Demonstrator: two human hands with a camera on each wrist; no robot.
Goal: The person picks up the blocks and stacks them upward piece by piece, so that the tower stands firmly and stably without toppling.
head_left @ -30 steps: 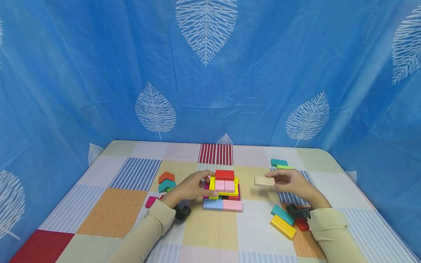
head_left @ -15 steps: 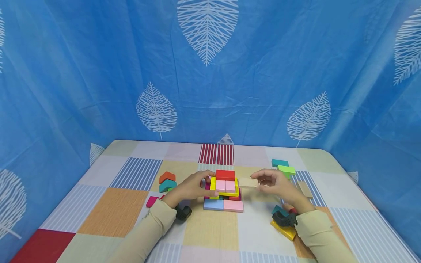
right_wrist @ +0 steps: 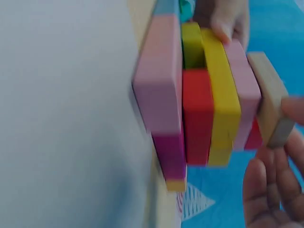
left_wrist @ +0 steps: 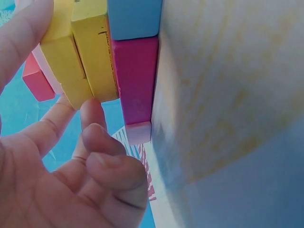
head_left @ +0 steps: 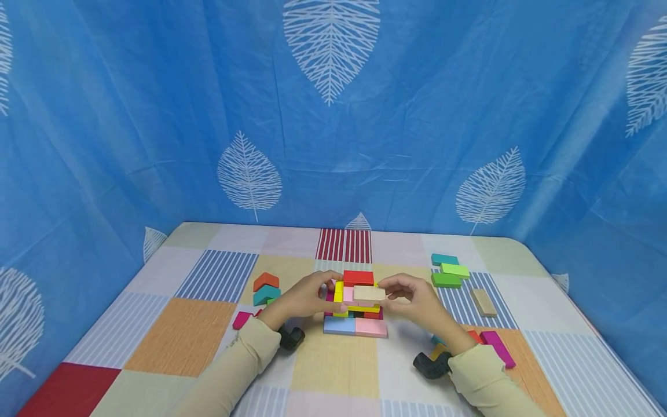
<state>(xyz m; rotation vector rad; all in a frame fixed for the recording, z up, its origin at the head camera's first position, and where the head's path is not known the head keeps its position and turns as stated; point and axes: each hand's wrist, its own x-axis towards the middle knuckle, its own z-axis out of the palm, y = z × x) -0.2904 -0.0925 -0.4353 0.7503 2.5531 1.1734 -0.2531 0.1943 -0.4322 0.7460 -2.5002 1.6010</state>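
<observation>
A layered stack of coloured blocks stands mid-table, with a light blue block and a pink block at its front base. Yellow blocks form a layer higher up, and a red block sits at the back of the top. My left hand grips the stack's left side, thumb in front and fingertips at the rear of the yellow layer. Between thumb and fingers, my right hand pinches a plain wooden block over the upper pink blocks. Whether it touches them I cannot tell.
Left of the stack lie an orange block, a teal block and a magenta block. At right are green blocks, another wooden block and a magenta block. Others lie partly under the right forearm.
My right hand has moved left with the wooden block, from beside the stack to over its top front. The left hand has stayed at the stack's left side.
</observation>
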